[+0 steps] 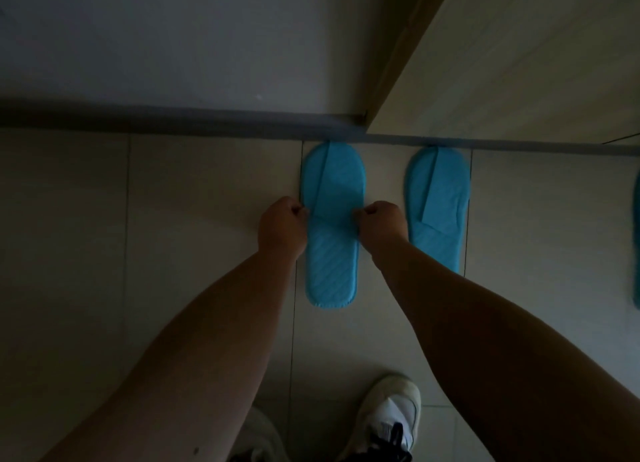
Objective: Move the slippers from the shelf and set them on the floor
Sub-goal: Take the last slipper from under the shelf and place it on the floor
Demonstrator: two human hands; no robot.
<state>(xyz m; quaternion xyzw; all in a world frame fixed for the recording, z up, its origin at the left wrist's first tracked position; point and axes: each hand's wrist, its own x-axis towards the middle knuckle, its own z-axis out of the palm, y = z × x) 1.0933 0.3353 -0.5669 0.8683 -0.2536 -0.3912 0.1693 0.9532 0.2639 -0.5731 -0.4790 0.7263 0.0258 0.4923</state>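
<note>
A flat blue slipper (332, 253) lies on the tiled floor (194, 219), its toe against the grey skirting. My left hand (282, 227) pinches its left edge at the strap. On the opposite edge, my right hand (381, 227) pinches at the same height. A second blue slipper (438, 201) lies flat on the floor just to the right, untouched, its heel partly hidden behind my right forearm. The edge of a third blue slipper (636, 239) shows at the frame's right border.
A light wooden cabinet side (502, 63) rises at the upper right, next to a white wall (173, 38). My white sneaker (388, 416) stands on the tiles at the bottom. The scene is dim.
</note>
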